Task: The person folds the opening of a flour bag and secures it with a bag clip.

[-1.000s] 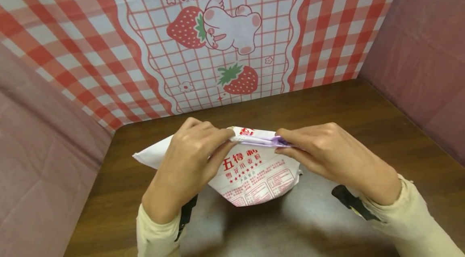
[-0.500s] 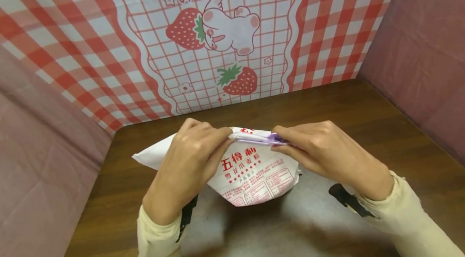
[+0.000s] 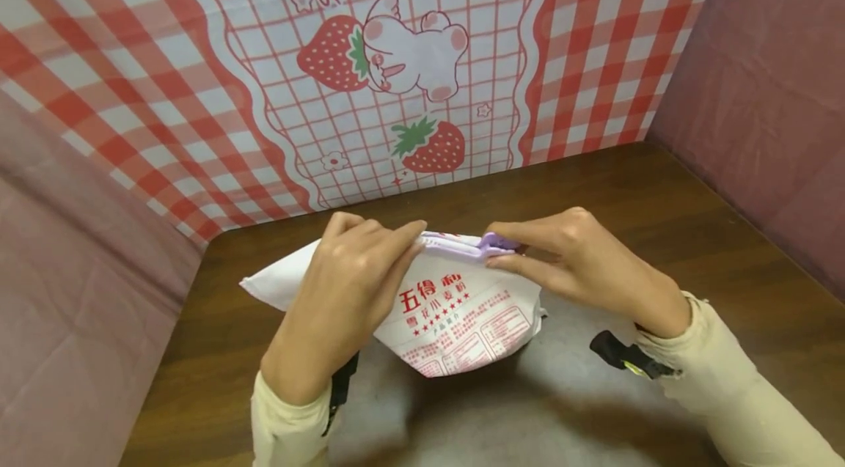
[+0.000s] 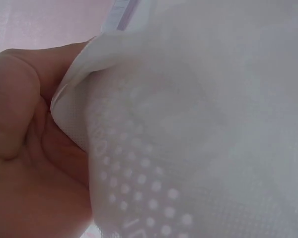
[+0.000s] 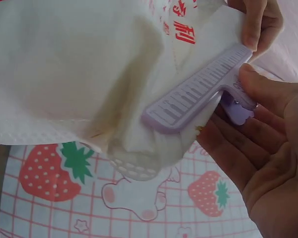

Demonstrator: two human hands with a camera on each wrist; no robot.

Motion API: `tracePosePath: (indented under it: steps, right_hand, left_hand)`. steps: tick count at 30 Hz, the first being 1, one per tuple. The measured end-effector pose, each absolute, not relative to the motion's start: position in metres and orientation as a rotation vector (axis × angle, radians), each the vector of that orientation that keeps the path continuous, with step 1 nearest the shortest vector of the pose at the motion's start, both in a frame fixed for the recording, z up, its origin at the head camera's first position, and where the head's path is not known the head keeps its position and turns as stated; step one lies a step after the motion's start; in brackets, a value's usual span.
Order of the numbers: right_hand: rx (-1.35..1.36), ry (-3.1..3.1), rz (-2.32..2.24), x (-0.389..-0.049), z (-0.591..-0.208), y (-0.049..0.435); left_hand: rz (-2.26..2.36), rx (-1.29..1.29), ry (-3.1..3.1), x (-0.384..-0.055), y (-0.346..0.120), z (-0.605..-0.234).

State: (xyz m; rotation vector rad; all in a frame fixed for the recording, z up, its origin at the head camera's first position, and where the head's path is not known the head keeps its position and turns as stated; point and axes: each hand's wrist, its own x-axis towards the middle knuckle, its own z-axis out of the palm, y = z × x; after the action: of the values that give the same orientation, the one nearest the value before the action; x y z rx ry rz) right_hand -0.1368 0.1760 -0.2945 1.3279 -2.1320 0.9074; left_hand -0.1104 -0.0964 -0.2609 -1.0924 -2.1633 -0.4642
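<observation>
A white flour bag (image 3: 462,320) with red print is held upright by its folded top, above the table. Across that fold lies a purple bag clip (image 3: 455,247), its long ridged jaw showing fully in the right wrist view. My left hand (image 3: 350,284) grips the bag's folded top at the clip's left end, thumb on the near side. In the left wrist view, white bag material (image 4: 198,124) fills most of the picture beside the palm. My right hand (image 3: 574,254) pinches the clip's handle end between thumb and fingers.
Beneath the bag is a greyish surface (image 3: 561,394) on the brown wooden table (image 3: 594,181). A red-and-white strawberry cloth (image 3: 422,64) stands behind it, with pink cloth walls (image 3: 766,100) at both sides. A white bag corner (image 3: 280,276) sticks out past the left hand.
My right hand has shifted slightly left and up, its thumb and forefinger wider apart at the clip. More of the purple clip shows along the fold. The left hand stays nearly still.
</observation>
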Motion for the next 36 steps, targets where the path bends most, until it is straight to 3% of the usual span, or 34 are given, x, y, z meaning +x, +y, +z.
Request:
tracePosePath:
  steps: [9, 26, 36]
  right_hand:
    - [1.372, -2.164, 0.850, -0.135, -0.287, 0.170]
    - [1.218, -2.303, 0.793, -0.130, -0.285, 0.172]
    - [0.974, -2.320, 0.713, -0.123, -0.265, 0.213]
  left_hand:
    - [-0.493, -1.102, -2.185, -0.110, -0.102, -0.259]
    - [-0.504, -1.029, -2.226, -0.105, -0.103, -0.255]
    - [-0.619, -1.005, -1.960, -0.085, -0.091, -0.246]
